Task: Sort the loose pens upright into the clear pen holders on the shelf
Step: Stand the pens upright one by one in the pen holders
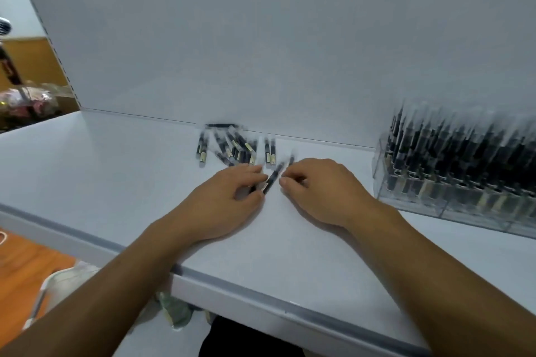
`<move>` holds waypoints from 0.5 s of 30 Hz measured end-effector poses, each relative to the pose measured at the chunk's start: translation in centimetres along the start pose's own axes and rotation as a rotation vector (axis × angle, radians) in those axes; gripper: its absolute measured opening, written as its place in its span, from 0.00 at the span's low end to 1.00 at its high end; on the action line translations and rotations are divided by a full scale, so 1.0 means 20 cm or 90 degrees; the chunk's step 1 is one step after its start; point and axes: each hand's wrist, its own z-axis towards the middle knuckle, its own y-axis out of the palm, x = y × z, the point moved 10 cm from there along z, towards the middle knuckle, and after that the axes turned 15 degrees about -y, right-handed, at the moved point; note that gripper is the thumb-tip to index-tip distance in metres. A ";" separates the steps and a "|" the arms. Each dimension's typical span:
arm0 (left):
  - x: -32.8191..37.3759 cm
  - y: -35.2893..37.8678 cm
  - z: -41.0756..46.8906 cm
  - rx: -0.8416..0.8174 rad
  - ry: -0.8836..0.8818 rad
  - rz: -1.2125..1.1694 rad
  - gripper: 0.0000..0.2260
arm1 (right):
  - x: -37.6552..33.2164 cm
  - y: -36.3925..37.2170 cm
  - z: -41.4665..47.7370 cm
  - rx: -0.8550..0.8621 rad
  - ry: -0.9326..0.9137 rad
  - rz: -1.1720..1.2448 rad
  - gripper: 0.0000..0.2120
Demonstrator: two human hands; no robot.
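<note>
Several loose black pens (232,146) lie scattered on the white shelf (116,177) near its back wall. My left hand (229,197) lies on the shelf with its fingers curled round a black pen (272,178) that sticks out toward the right. My right hand (319,191) is just right of it, fingers curled, with another pen (291,160) poking out above its fingertips; the blur hides how firmly it is held. At the right stands a clear pen holder (452,182) packed with upright black pens.
The shelf's grey front edge (232,281) runs diagonally under my forearms. A white back panel (261,52) rises behind the pens. To the left lie a wooden floor and cluttered goods beyond the shelf end.
</note>
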 end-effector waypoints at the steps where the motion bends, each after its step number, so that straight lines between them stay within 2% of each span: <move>1: 0.00 -0.01 0.00 -0.001 -0.011 -0.016 0.17 | 0.01 -0.02 0.00 0.020 0.010 0.000 0.13; 3: 0.00 -0.04 0.00 0.007 -0.028 -0.044 0.16 | 0.02 -0.03 -0.01 0.047 0.023 0.008 0.12; 6: -0.01 -0.11 0.01 0.084 -0.063 -0.037 0.14 | 0.03 0.00 -0.01 0.047 0.034 0.034 0.12; 8: -0.03 -0.13 0.03 0.120 -0.113 0.020 0.19 | 0.06 0.01 -0.02 0.037 0.060 0.016 0.13; 11: 0.00 -0.11 0.08 0.097 -0.165 0.121 0.24 | 0.10 0.01 -0.03 0.015 0.093 -0.006 0.12; 15: 0.07 -0.06 0.13 0.069 -0.194 0.270 0.22 | 0.13 -0.01 -0.05 0.039 0.109 0.051 0.09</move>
